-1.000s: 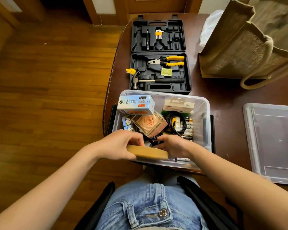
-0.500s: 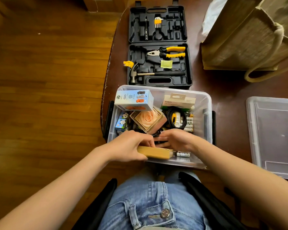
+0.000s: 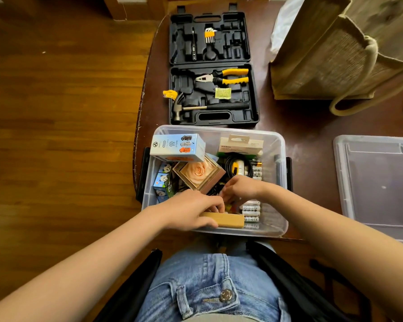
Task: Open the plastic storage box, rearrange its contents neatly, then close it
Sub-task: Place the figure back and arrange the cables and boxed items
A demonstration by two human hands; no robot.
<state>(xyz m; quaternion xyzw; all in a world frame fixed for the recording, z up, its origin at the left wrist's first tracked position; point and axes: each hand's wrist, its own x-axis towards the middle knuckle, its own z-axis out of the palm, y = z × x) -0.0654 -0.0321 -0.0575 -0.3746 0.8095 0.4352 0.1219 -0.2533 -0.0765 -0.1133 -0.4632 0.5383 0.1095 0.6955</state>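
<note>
Gripping a flat tan cardboard box point(image 3: 226, 220), the left hand point(image 3: 191, 211) has its thumb curled along the near face and its fingers folded over the top, holding it against the near wall of the clear plastic storage box point(image 3: 280, 182). The right hand point(image 3: 241, 188) reaches in just beyond it, fingers bent down and bunched among the clutter; what they pinch, if anything, cannot be told. Right beside that hand lies a row of white batteries point(image 3: 251, 211), along the near right part of the bin. Further in sits a tilted square box with a peach rose point(image 3: 198, 174), a coil of black cable point(image 3: 234, 167) to its right, and small panda-print boxes point(image 3: 163, 180) by the left wall. A pale blue carton point(image 3: 177, 147) rests high at the far left corner, a white packet point(image 3: 241, 145) at the far right. The storage box sits uncovered at the near edge of the dark tabletop point(image 3: 312, 126), and its clear lid point(image 3: 379, 182) lies flat, well apart, at the right edge. Beyond the bin, an open black tool case point(image 3: 213, 66) shows yellow-handled pliers point(image 3: 226, 76) and a hammer point(image 3: 207, 106). A woven tote bag point(image 3: 342, 49) stands at the far right corner.
</note>
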